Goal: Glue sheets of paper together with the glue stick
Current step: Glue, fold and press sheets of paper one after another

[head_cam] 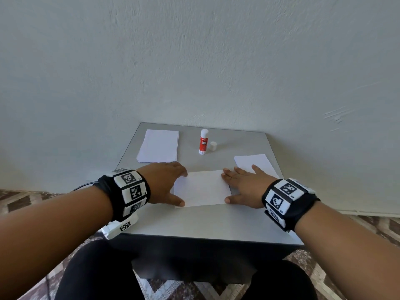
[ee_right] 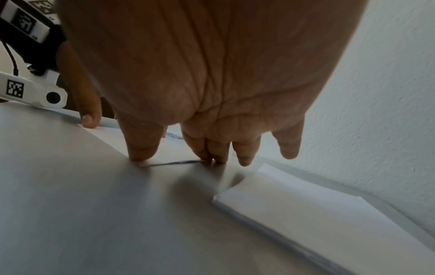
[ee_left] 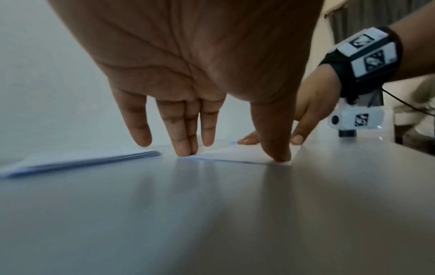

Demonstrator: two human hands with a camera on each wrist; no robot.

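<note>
Both hands' fingers (head_cam: 232, 173) spread flat on sheet (head_cam: 202, 188).

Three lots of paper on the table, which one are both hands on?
The middle sheet, nearest the person: left hand and right hand press its ends. The left stack and right stack lie untouched.

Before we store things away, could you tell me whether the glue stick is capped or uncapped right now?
Uncapped. The glue stick stands upright on the table, and its white cap sits apart, just beside it.
</note>
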